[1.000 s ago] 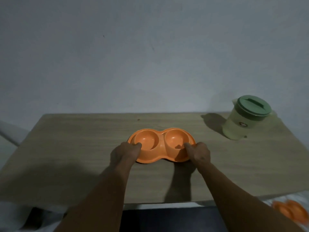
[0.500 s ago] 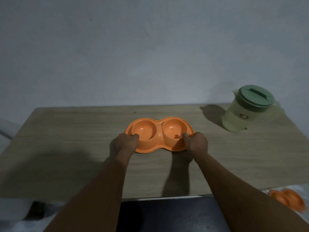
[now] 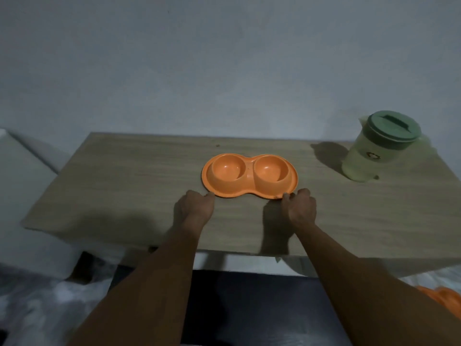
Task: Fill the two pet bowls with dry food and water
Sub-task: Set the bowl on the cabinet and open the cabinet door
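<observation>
the table (image 3: 124, 186) is framed from further back than a second ago, more of its near edge showing. the jug (image 3: 374, 156) stands where it stood at the far right, lid on, well apart from the dish (image 3: 249, 194). the dish sits flat about mid-table, both bowls bare: no food, no water.

what changed is my grip. a second ago each hand was wrapped round an end of the dish, thumb hooked over the rim. now both have slid back to the near edge. the left hand (image 3: 195, 207) has its fingers curled under and its thumb tip just touching the near-left rim. the right hand (image 3: 301, 207) mirrors it at the near-right rim. whether either still pinches the plastic or only rests against it, i cannot tell (the contact is too small and dim from here).

i read that as the dish placed and being let go, so positioning is done and filling has not begun. no dry food is in view. a second orange thing (image 3: 444, 295) lies off the table at lower right.
</observation>
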Available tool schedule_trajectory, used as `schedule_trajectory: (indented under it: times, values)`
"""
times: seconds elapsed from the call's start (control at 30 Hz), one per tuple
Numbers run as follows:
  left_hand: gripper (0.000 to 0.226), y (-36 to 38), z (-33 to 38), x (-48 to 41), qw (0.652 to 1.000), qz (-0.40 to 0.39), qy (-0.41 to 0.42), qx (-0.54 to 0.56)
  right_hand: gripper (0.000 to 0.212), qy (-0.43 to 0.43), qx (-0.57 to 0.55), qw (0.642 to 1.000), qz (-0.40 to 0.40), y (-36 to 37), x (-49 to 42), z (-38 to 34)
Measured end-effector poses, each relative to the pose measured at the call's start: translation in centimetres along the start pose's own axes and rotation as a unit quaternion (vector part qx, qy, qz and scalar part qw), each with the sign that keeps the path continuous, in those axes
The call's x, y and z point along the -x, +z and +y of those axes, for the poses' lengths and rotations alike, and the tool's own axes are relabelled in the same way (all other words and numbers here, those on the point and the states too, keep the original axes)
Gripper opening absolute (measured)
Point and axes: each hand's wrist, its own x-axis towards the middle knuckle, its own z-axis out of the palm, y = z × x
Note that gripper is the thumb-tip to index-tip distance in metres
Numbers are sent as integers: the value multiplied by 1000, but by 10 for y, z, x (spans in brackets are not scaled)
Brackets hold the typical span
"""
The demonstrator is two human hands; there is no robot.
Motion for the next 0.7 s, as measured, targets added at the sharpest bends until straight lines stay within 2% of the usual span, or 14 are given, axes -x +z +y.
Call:
schedule_trajectory:
  times: [0.1,0.27,0.43,0.5,0.63,0.7]
  values:
    - [58,-12,-25,13,1000,-12,2,-11,34,-26,14,999,-29,5,30,5]
    - [53,-45,-68,25,1000,-20,4,-19,33,-68,32,995,-59,30,95,-3]
    - [37,-89,-144,27,999,-16,30,14,27,-95,13,993,-64,72,190,-16]
    - [34,-104,-177,21,999,-21,22,21,21,-101,10,992,-75,93,226,-16]
    - [45,-127,-231,14,997,-3,-42,57,15,-90,14,989,-115,135,282,-17]
    - [40,-133,-242,10,997,-24,-45,54,13,-76,5,989,-127,152,296,-20]
